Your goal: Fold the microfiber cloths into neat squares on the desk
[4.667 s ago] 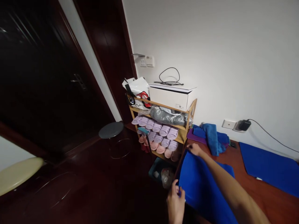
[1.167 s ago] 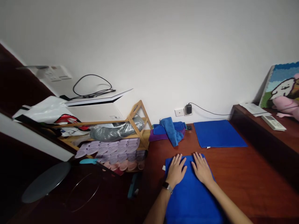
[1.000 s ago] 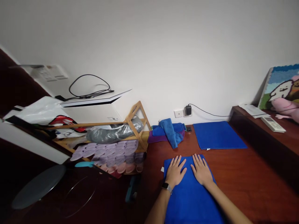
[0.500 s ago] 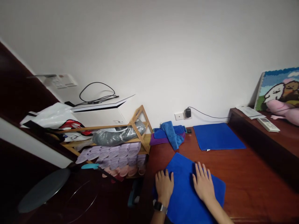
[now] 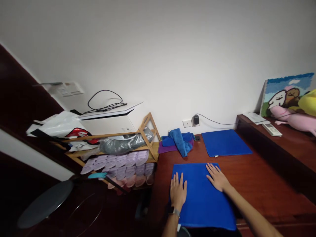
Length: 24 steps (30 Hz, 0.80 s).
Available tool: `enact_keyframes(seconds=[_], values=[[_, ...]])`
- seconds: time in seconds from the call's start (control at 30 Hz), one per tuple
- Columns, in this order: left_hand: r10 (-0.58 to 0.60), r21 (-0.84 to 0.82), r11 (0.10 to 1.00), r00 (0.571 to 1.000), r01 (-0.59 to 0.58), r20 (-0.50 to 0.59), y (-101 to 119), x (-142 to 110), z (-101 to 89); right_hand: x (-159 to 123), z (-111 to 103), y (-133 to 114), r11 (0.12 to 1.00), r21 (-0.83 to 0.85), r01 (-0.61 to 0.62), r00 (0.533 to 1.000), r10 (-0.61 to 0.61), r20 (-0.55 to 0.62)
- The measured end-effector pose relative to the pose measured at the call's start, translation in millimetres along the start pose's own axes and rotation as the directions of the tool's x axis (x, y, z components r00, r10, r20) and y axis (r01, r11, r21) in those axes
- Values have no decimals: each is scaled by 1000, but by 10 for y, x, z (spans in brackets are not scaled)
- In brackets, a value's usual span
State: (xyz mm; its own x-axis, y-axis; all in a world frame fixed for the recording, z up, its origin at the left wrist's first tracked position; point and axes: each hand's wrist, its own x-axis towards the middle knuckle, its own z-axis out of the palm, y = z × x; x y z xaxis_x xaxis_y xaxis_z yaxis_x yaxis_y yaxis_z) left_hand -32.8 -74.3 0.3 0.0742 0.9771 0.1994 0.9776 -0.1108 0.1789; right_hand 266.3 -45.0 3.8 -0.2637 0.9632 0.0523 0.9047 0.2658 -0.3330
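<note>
A blue cloth [image 5: 199, 200] lies spread flat on the reddish-brown wooden table [image 5: 259, 184], its near edge at the table's front. My left hand [image 5: 178, 192] rests on the cloth's left side with its fingers stretched out. On the upper right part of the same cloth, my right hand [image 5: 217, 177] lies flat, fingers spread. A second blue cloth [image 5: 225, 143] is laid out flat behind, close to the wall. To its left sits a small heap of blue and purple cloths [image 5: 176, 141].
A wooden shoe rack [image 5: 150, 135] with slippers [image 5: 123, 161] and a white box [image 5: 108, 123] stands at the left. Below is a round dark stool [image 5: 45, 204]. On the raised ledge at right lie a remote control [image 5: 272, 129] and a pink plush toy [image 5: 293, 120]. A charger [image 5: 196, 119] is plugged into the wall.
The near blue cloth has turned from a slanted position to roughly square with the table. My right hand has moved up and right toward its far corner; the view has shifted slightly.
</note>
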Motion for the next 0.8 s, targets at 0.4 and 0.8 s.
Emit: enact_keyframes(seconds=[0.4, 0.8], values=[[179, 0, 984, 983, -180, -47, 178, 43, -95, 229, 123, 257, 980, -31, -198, 980, 198, -17], [287, -86, 956, 951, -279, 110, 331, 826, 24, 287, 136, 244, 972, -45, -229, 969, 223, -109]])
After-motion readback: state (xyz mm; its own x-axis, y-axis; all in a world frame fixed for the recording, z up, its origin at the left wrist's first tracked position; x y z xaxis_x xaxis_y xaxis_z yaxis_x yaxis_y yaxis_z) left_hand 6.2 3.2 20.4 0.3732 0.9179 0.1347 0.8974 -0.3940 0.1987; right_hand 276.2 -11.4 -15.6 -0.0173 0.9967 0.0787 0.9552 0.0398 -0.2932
